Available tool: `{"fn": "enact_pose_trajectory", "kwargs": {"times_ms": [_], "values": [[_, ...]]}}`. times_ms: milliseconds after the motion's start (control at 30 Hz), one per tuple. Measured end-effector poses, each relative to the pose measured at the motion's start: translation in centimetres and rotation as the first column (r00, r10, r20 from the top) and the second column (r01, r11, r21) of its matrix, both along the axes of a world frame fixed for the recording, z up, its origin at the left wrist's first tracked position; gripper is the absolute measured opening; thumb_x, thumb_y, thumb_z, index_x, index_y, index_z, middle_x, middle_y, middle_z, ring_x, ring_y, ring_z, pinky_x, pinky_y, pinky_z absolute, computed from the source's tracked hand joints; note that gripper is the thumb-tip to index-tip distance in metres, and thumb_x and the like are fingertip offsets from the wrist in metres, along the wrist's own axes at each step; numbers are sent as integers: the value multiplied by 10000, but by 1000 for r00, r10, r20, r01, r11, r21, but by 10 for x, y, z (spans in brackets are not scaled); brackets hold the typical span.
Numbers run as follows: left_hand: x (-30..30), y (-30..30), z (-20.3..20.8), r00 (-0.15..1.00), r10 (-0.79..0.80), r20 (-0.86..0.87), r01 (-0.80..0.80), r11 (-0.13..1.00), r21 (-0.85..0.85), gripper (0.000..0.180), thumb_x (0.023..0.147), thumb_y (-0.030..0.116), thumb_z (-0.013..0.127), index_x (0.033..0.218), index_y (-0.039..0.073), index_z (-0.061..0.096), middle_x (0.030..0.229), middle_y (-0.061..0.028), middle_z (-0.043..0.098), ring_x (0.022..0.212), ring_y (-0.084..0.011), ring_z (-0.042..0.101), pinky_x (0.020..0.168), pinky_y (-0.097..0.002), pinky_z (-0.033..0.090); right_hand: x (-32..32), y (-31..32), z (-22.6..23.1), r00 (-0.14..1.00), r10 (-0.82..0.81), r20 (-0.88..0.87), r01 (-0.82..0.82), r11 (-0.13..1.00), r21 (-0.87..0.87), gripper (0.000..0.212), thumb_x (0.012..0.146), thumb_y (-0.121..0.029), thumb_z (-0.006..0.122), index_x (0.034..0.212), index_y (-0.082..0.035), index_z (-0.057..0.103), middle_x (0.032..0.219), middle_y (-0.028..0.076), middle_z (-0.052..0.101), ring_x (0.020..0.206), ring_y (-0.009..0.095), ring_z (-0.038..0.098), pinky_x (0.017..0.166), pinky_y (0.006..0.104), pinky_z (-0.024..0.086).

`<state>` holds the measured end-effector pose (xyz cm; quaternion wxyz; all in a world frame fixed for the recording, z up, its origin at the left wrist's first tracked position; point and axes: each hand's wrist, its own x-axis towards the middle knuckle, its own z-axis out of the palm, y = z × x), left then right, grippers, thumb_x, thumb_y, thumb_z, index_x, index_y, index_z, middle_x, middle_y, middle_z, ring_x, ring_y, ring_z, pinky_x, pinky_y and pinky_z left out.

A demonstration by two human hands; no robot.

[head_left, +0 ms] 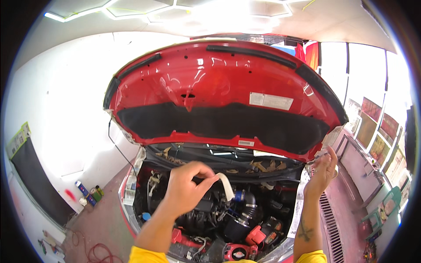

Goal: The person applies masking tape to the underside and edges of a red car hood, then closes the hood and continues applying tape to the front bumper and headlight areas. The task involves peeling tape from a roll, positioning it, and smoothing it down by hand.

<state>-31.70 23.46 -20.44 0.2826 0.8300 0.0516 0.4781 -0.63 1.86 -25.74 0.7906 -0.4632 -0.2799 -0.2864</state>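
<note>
My left hand (189, 186) is over the engine bay, thumb and forefinger pinched on a torn strip of cream masking tape (226, 187) whose loose end curls down. Out at the right fender, my right hand (322, 173) is raised by the hood's lower corner, its fingers pointing up. A pale curved edge, apparently a roll of masking tape (336, 171), shows past that palm and is mostly hidden by it. Above both hands stands the raised red hood (219, 79). Newspaper (299, 204) covers the right fender.
Below my hands lies the open engine bay (193, 219), with a ribbed metal intake pipe (250, 206). A thin prop rod (123, 151) rises at left. Spray cans (82, 188) stand by the wall; a red hose (98, 253) lies on the floor. A green chair (386, 204) is at right.
</note>
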Motion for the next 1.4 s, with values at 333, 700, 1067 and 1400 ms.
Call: {"fn": "enact_pose_trajectory", "kwargs": {"times_ms": [333,700,1067,1400], "values": [[76,21,189,963,-77,259,3,962,274,145,892,92,876,968,43,762,885,-17,767,808,-77,678,757,-263,549,-86,95,195,894,385,231,-212,816,-538,418,886,-263,901,1183,-37,713,896,-3,698,691,75,490,666,276,445],[103,48,219,939,-54,340,-50,956,288,144,928,102,840,1055,34,832,922,-30,801,837,-70,695,769,-246,540,-55,88,259,862,12,506,291,806,-516,170,964,-163,762,1073,-34,778,884,82,776,728,179,657,750,351,530],[144,76,218,863,169,476,-293,935,199,178,892,228,872,977,75,840,899,-55,802,832,-146,729,787,-321,556,-23,111,273,767,-90,635,422,816,-394,184,969,-196,772,1074,-46,762,841,100,740,735,253,679,726,421,530],[142,58,216,750,117,651,-453,807,378,154,877,219,889,919,89,818,888,-33,782,855,-159,718,809,-335,559,-46,117,247,850,60,524,279,793,-542,391,921,-437,842,985,-56,779,796,66,746,725,230,696,736,386,534]]}}
